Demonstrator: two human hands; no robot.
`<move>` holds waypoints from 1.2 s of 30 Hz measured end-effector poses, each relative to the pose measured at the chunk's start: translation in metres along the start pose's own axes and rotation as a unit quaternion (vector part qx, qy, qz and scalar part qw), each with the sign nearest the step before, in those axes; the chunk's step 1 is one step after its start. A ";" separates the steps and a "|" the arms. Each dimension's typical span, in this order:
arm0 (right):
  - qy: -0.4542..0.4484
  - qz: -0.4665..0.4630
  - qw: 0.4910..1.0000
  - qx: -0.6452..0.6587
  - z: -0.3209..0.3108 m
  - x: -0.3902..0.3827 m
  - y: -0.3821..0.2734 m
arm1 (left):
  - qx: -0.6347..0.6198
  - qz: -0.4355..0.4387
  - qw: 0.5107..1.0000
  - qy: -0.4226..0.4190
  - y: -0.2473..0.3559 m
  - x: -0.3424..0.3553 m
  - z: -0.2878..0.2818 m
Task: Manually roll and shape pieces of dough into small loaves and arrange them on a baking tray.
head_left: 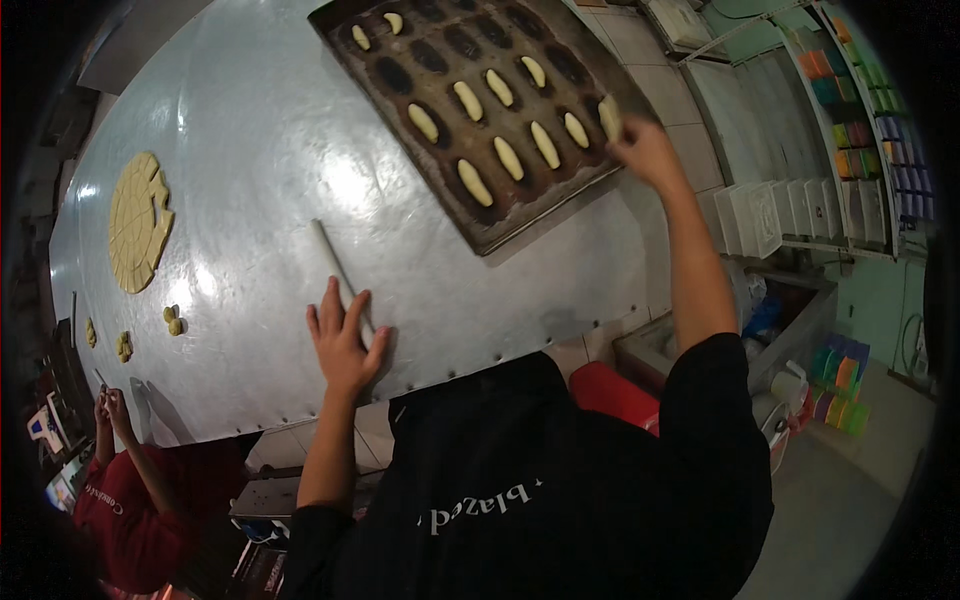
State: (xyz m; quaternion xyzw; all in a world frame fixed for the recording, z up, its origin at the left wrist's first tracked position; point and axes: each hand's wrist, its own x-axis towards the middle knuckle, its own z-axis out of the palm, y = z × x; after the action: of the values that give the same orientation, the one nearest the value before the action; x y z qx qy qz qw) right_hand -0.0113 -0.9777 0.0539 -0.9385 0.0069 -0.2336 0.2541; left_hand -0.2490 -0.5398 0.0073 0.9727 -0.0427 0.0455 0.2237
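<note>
My right hand (645, 150) is over the right edge of a dark baking tray (455, 185), its fingers closed on a pale shaped dough roll (610, 117). Several similar dough rolls (508, 158) lie in loose rows on the tray, and a small curved one (394, 23) sits near its far left corner. My left hand (345, 340) lies flat with spread fingers over a thin grey rolling pin (330, 255) on the metal table (250, 290). The pin's near end is partly hidden under that hand.
At the left, a flat round dough sheet (130, 225) is cut into wedges. Small dough lumps (173, 321) lie nearer. A co-worker in a red shirt (140, 520) stands at the lower left with both hands raised. Shelves with colourful packs (855, 150) and a red chair (615, 395) are at the right.
</note>
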 end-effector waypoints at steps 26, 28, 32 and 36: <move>-0.387 0.041 0.913 -0.121 0.030 0.053 0.022 | 0.029 -0.061 0.996 0.061 0.015 -0.004 0.008; -0.357 0.019 0.929 -0.090 0.031 0.055 0.033 | 0.028 -0.062 0.996 0.057 0.014 -0.003 0.010; -0.381 -0.021 0.917 -0.113 0.028 0.050 0.030 | 0.033 -0.062 0.996 0.059 0.011 -0.005 0.011; -0.282 -0.017 0.959 -0.035 0.040 0.035 -0.001 | 0.035 -0.062 0.996 0.056 0.008 -0.007 0.010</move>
State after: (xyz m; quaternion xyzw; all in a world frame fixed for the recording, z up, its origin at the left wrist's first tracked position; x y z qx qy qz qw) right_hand 0.0375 -0.9625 0.0386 -0.9746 -0.0729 0.0362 0.2087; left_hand -0.2557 -0.5508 0.0014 0.9767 0.0314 0.0872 0.1937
